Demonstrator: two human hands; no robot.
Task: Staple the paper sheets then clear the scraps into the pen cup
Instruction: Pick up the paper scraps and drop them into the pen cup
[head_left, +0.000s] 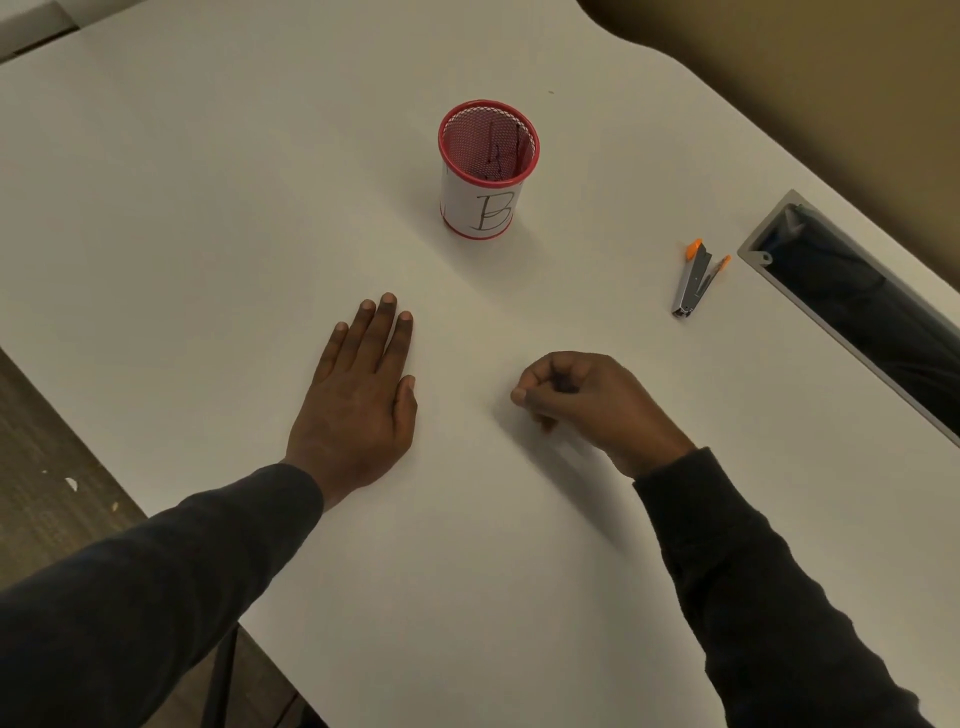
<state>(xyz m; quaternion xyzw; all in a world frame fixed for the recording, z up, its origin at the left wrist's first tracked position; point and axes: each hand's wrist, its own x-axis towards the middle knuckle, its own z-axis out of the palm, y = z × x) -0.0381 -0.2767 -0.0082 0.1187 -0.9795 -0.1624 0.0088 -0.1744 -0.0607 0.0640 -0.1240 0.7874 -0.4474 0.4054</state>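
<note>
Two dark sleeves enter from the bottom corners of the frame and reach up toward its centre over a plain white surface (519, 545). Left of centre, the left hand (358, 400) lies flat and palm down, fingers straight and close together, holding nothing. Right of centre, the right hand (576, 400) is curled into a loose fist with thumb and fingertips pinched together; something small and dark shows between them, too small to identify, possibly a scrap.

Higher up, just above centre, stands the pen cup (487, 171), a red mesh cup wrapped in white paper marked with a letter B. It is upright with its mouth open, and a few thin dark items show inside. At the right of the frame, well apart from both hands, a small silver stapler (693, 283) with orange tips lies on the surface. Beside it, at the right edge, is a grey tray (810, 317) with dark contents. No paper sheets can be made out.

Judging from this, scrap clearing is under way. To do it well, the pinch should stay closed until the hand is directly over the cup mouth, then open low so nothing falls outside.
</note>
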